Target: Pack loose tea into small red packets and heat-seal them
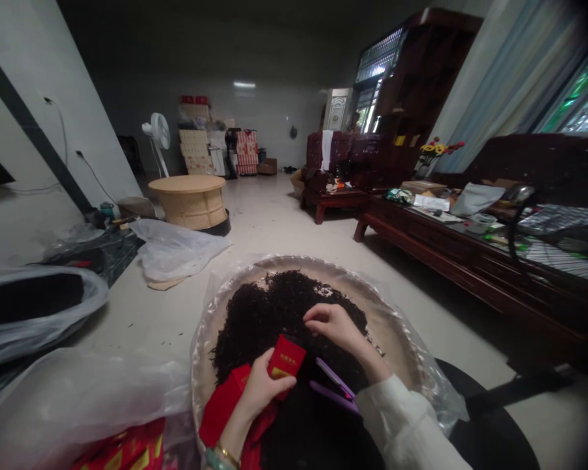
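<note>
My left hand [263, 386] is closed around a small red packet [290, 358] with gold print, held upright with its top edge toward the pile. My right hand [337, 326] hovers over a heap of dark dried leaves [269, 307], thumb and fingertips pinched together; what is between them, if anything, is too small to make out. The leaves lie in a wide round woven tray [411, 339] lined with clear plastic. Below my right forearm a purple clamp-like tool [334, 385] lies with its two arms apart. Red cloth or sleeve material [220, 408] shows under my left wrist.
At the lower left, a plastic bag [93, 385] holds several red packets [127, 450]. Another plastic-lined container [93, 294] with dark contents stands at left. A round wooden table [189, 186], a fan [157, 130] and a cluttered dark wooden table [421, 235] stand farther off.
</note>
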`<state>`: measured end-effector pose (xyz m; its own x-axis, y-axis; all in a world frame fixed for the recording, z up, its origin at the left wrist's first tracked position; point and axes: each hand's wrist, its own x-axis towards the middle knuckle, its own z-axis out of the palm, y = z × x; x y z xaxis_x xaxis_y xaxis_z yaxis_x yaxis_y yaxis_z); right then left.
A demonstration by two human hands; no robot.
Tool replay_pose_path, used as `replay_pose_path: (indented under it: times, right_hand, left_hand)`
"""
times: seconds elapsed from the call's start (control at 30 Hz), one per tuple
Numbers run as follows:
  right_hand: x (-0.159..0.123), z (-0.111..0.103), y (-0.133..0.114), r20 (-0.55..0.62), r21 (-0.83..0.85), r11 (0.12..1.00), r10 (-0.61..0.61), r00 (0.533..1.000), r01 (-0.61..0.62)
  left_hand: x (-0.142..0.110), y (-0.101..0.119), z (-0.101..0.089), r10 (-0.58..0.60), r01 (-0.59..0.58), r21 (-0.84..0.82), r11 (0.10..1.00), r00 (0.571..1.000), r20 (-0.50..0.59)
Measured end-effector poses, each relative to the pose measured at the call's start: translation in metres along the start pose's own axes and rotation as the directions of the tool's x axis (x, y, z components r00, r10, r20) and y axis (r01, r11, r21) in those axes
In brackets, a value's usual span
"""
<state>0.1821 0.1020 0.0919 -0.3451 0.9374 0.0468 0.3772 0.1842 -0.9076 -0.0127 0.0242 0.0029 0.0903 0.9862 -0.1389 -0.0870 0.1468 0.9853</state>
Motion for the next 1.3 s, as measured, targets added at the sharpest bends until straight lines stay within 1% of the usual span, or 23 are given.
replay_pose_path:
  times: [0.03,0.07,0.1,0.13,0.2,0.27,0.33,0.4,0.47,0.6,0.7,0.83,0.9,1.03,1.13,1.2,1.3]
  right_hand:
    - [-0.001,0.0,-0.002,-0.093,-0.068,0.997,-0.054,0.994,0.048]
    - [-0.002,0.001,-0.004,-0.155,-0.139,0.985,-0.121,0.98,0.099]
    - [-0.005,0.002,-0.007,-0.172,-0.202,0.967,-0.188,0.967,0.153]
    - [-0.009,0.004,-0.01,-0.144,-0.249,0.946,-0.248,0.958,0.208]
    - [-0.017,0.01,-0.018,-0.012,-0.304,0.9,-0.332,0.943,0.313]
    - [-0.023,0.018,-0.024,0.124,-0.347,0.859,-0.355,0.926,0.376]
    - [-0.025,0.025,-0.027,0.217,-0.392,0.827,-0.342,0.914,0.403]
    - [-0.025,0.031,-0.026,0.266,-0.412,0.818,-0.314,0.911,0.402]
    - [-0.022,0.036,-0.024,0.282,-0.41,0.829,-0.282,0.917,0.381]
    - [-0.02,0.041,-0.018,0.276,-0.39,0.863,-0.223,0.935,0.321]
    - [-0.022,0.042,-0.019,0.282,-0.388,0.864,-0.22,0.934,0.32]
    - [-0.025,0.043,-0.025,0.199,-0.457,0.837,-0.235,0.952,0.302]
    - [-0.026,0.045,-0.027,0.176,-0.481,0.831,-0.221,0.959,0.279]
    - [-0.027,0.048,-0.027,0.21,-0.472,0.846,-0.163,0.964,0.246]
    - [-0.028,0.047,-0.028,0.225,-0.463,0.845,-0.178,0.958,0.266]
    - [-0.029,0.046,-0.028,0.194,-0.445,0.855,-0.198,0.961,0.266]
    - [-0.031,0.046,-0.026,0.072,-0.415,0.881,-0.219,0.973,0.229]
  left_hand:
    - [0.0,0.001,0.0,0.012,-0.012,0.002,1.0,1.0,-0.011]
    - [0.0,0.003,0.0,0.022,-0.022,0.006,1.0,0.999,-0.025]
    - [0.0,0.005,0.0,0.03,-0.029,0.013,0.999,0.999,-0.039]
    - [-0.001,0.007,0.0,0.038,-0.036,0.023,0.999,0.998,-0.053]
    - [-0.001,0.011,0.001,0.056,-0.053,0.047,0.998,0.996,-0.076]
    - [0.0,0.013,0.002,0.068,-0.063,0.062,0.996,0.995,-0.079]
    - [0.0,0.013,0.005,0.065,-0.061,0.061,0.996,0.996,-0.063]
    - [0.001,0.011,0.006,0.053,-0.05,0.047,0.998,0.997,-0.051]
    - [0.002,0.007,0.007,0.04,-0.039,0.035,0.999,0.998,-0.047]
    - [0.002,0.001,0.006,0.035,-0.033,0.04,0.999,0.998,-0.058]
    - [0.002,0.001,0.008,0.025,-0.022,0.063,0.998,0.998,-0.059]
    - [0.002,0.007,0.012,0.048,-0.039,0.115,0.993,0.996,-0.077]
    - [0.002,0.008,0.014,0.069,-0.057,0.128,0.99,0.993,-0.095]
    - [0.001,0.007,0.015,0.071,-0.055,0.127,0.99,0.99,-0.125]
    - [0.0,0.004,0.014,0.064,-0.048,0.121,0.991,0.99,-0.127]
    - [0.002,0.001,0.012,0.068,-0.052,0.112,0.992,0.988,-0.139]
    - [0.005,-0.006,0.011,0.071,-0.055,0.117,0.992,0.987,-0.141]
